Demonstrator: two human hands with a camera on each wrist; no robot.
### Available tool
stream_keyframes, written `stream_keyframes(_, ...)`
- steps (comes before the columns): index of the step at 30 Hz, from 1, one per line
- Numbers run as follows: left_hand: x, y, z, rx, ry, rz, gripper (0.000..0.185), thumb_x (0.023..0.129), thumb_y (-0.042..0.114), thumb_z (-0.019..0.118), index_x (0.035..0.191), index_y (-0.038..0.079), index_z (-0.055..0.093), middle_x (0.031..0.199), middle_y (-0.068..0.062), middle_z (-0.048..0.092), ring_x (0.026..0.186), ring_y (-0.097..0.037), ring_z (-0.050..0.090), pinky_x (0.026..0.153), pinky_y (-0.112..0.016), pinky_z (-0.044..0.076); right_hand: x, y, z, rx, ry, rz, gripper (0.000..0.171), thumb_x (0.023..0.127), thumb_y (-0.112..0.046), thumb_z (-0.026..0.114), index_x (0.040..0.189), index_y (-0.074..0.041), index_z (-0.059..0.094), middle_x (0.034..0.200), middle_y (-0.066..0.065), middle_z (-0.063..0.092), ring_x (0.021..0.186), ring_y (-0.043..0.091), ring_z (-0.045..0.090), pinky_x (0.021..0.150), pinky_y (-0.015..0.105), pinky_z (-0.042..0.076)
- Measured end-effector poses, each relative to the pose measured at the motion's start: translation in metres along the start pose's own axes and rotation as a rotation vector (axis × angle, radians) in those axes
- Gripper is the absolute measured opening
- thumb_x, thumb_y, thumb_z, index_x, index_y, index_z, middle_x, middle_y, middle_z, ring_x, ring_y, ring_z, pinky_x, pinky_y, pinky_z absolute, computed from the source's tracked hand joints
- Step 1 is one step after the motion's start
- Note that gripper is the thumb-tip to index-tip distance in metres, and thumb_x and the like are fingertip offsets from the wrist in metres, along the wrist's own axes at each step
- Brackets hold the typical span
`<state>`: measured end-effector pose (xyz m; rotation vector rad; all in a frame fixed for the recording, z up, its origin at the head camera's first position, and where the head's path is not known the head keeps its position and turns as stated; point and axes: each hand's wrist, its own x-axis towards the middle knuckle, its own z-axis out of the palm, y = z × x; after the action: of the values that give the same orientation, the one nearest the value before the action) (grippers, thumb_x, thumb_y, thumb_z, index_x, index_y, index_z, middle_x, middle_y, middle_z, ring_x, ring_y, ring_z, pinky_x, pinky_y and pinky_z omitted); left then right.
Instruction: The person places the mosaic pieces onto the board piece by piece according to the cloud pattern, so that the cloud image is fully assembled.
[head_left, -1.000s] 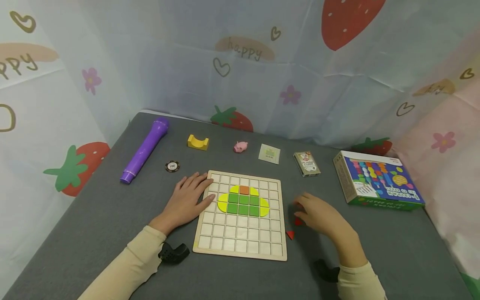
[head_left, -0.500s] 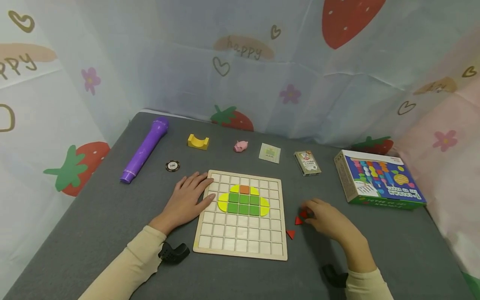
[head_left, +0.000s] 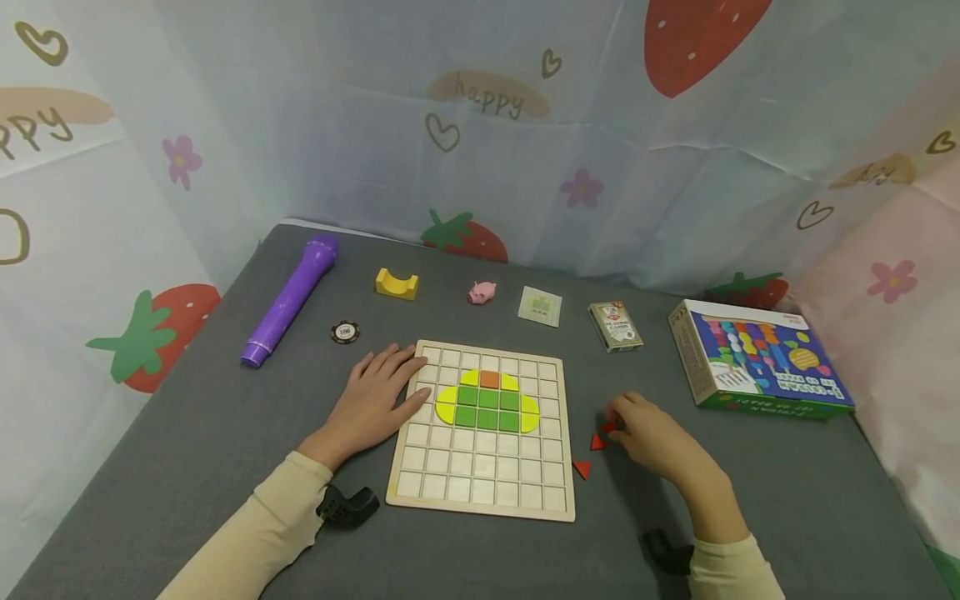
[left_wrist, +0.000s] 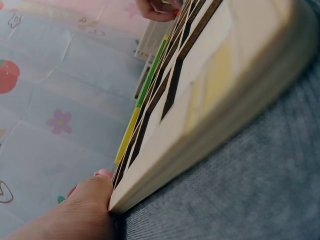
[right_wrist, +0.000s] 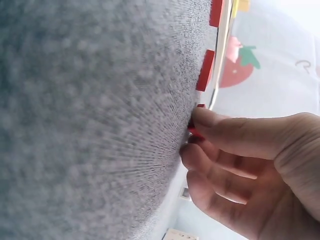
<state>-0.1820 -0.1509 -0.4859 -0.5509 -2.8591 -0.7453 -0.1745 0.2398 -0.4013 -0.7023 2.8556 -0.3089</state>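
Observation:
In the head view, a wooden grid board (head_left: 480,492) lies on the dark table, with green squares (head_left: 487,400), an orange square (head_left: 488,380) and yellow rounded pieces (head_left: 529,415) set in its cells. My left hand (head_left: 371,400) lies with spread fingers along the board's left edge; its thumb (left_wrist: 90,195) touches the edge in the left wrist view. To the right of the board, my right hand (head_left: 652,433) pinches a small red piece (right_wrist: 194,131) between thumb and fingers, down at the tabletop. Two more red triangles (head_left: 582,469) lie between that hand and the board.
Along the back lie a purple microphone-shaped toy (head_left: 288,300), a yellow curved block (head_left: 396,285), a pink pig figure (head_left: 481,292), a patterned card (head_left: 539,307) and a playing-card box (head_left: 615,326). A poker chip (head_left: 345,332) sits left; a toy box (head_left: 761,358) stands right.
My right hand has moved slightly right, away from the board, to the farthest red piece, uncovering the red triangle nearer the board. The left hand and board have stayed still.

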Motion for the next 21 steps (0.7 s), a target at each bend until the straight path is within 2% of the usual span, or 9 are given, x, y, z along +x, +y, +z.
stream_keyframes(9, 0.000, 0.001, -0.001, 0.000, 0.021, 0.015, 0.054, 0.098, 0.046, 0.049, 0.143, 0.017, 0.047, 0.151, -0.010, 0.038, 0.143, -0.032, 0.027, 0.113, -0.057, 0.016, 0.008, -0.006, -0.004, -0.005, 0.056, -0.042, 0.007, 0.089, 0.000, 0.065, 0.092, -0.006, 0.062, 0.086, 0.002, 0.057, 0.075, 0.014, 0.054, 0.067, 0.033, 0.049)
stream_keyframes(15, -0.001, -0.001, 0.001, 0.006, 0.030, 0.020, 0.053, 0.098, 0.045, 0.049, 0.142, 0.017, 0.047, 0.150, -0.010, 0.040, 0.142, -0.032, 0.028, 0.113, -0.058, 0.017, 0.017, -0.030, -0.007, -0.001, 0.057, -0.099, 0.009, 0.090, -0.004, 0.065, 0.098, -0.006, 0.065, 0.094, 0.002, 0.060, 0.082, 0.014, 0.058, 0.071, 0.032, 0.052)
stream_keyframes(21, 0.000, 0.001, -0.001, 0.003, 0.028, 0.016, 0.053, 0.097, 0.046, 0.050, 0.142, 0.017, 0.047, 0.150, -0.010, 0.040, 0.142, -0.032, 0.028, 0.113, -0.057, 0.017, 0.025, -0.054, -0.003, 0.002, 0.051, -0.192, 0.009, 0.090, -0.005, 0.065, 0.099, -0.008, 0.066, 0.094, 0.000, 0.061, 0.080, 0.011, 0.056, 0.070, 0.028, 0.052)
